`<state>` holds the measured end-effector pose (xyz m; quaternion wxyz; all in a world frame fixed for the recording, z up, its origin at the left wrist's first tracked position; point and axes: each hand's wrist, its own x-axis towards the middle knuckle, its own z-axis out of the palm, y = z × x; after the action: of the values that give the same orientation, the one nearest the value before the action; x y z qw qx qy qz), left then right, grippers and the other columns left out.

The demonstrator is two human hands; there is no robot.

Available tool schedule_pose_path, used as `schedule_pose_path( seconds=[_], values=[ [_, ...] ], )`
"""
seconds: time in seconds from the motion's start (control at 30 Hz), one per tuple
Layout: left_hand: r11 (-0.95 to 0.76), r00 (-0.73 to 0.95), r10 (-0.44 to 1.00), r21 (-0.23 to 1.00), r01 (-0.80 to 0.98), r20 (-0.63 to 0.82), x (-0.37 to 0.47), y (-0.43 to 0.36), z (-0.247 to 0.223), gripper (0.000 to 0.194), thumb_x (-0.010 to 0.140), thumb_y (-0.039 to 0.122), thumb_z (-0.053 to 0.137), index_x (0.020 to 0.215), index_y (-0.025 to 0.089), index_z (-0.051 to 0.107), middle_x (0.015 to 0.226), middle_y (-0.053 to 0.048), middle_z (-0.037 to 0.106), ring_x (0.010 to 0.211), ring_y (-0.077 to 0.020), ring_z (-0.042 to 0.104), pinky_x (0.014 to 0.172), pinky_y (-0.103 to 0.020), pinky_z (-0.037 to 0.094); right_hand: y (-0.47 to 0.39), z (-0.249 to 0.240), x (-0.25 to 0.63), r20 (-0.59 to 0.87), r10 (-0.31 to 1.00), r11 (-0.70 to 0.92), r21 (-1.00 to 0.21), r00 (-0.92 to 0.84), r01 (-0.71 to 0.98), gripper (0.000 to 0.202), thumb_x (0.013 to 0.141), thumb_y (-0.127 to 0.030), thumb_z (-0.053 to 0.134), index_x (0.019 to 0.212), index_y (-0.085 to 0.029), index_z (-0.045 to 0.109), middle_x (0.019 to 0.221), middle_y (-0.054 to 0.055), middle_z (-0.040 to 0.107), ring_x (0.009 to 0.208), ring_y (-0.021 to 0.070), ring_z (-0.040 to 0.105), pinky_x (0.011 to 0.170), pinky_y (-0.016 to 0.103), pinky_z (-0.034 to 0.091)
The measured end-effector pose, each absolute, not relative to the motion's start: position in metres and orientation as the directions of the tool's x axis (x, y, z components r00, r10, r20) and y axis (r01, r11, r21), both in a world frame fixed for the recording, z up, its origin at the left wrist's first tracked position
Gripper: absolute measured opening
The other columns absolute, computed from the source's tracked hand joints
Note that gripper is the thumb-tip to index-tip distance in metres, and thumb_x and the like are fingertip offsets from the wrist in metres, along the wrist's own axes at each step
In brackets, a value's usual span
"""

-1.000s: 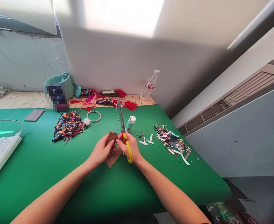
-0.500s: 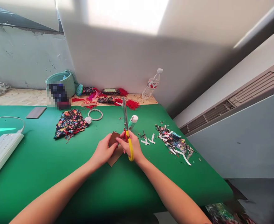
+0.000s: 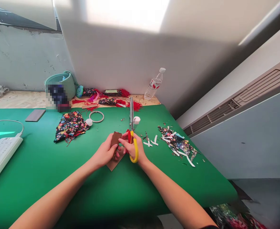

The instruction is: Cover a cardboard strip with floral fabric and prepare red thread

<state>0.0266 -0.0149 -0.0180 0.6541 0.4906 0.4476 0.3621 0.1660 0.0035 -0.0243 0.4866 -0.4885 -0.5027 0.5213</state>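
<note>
The left hand (image 3: 106,151) was closed round a small brown piece (image 3: 116,138), thumb laid against its face, just left of the scissors (image 3: 131,114). The right hand (image 3: 137,149) gripped those scissors at the yellow-and-red handles, blades pointing away from the person, while its thumb and fingertips met the brown piece's right side. A flat brown card (image 3: 112,164) lay on the green bench (image 3: 120,197), below and left of the scissors, partly covered by the hands. Just behind and right of the blades stood a white-capped tube (image 3: 137,120), largely hidden by scissors and hand. Right of the scissors came a few white strips (image 3: 155,140), then, farther out, a heap of patterned scraps (image 3: 179,142). To their left lay a silvery ring (image 3: 96,121), a small white cap (image 3: 89,122) and a floral cloth (image 3: 70,124); a white power strip (image 3: 5,159) sat well apart, farther left. Beyond the scissors, a clear bottle (image 3: 151,90) stood to the right and a teal basket (image 3: 69,87) to the left.
</note>
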Motion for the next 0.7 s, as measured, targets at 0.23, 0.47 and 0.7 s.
schedule_pose_path(
  seconds=[0.23,0.47,0.7],
  values=[
    [0.335,0.448,0.853,0.939,-0.076,-0.268,0.024,-0.014,-0.01,0.058,0.077,0.04,0.06,0.123,0.018,0.034,0.065,0.002,0.06,0.056,-0.0145,0.06,0.061,-0.03,0.051,0.003,-0.025,0.166,0.001,0.999,0.0,-0.999,-0.035,-0.05,0.032,0.062,-0.035,0.074,0.079,-0.02,0.051,0.072,-0.002,0.056,0.042,0.0094,0.052,0.031,0.021,0.043],
    [0.366,0.462,0.836,0.928,-0.071,-0.294,0.021,-0.013,-0.01,0.061,0.073,0.037,0.068,0.121,0.018,0.035,0.071,0.0,0.062,0.056,-0.014,0.061,0.059,-0.03,0.051,0.003,-0.023,0.167,0.003,0.999,0.001,-0.999,-0.037,-0.052,0.031,0.062,-0.033,0.074,0.078,-0.02,0.051,0.071,-0.003,0.055,0.038,0.008,0.049,0.031,0.022,0.043],
    [0.389,0.509,0.81,0.916,-0.098,-0.29,0.017,-0.012,-0.005,0.063,0.071,0.032,0.071,0.12,0.02,0.035,0.08,-0.002,0.062,0.056,-0.0124,0.061,0.06,-0.03,0.052,0.0,-0.02,0.167,0.002,1.0,0.0,-0.998,-0.031,-0.061,0.034,0.062,-0.037,0.075,0.078,-0.02,0.05,0.07,-0.003,0.056,0.039,0.0082,0.051,0.032,0.021,0.042]
  ],
)
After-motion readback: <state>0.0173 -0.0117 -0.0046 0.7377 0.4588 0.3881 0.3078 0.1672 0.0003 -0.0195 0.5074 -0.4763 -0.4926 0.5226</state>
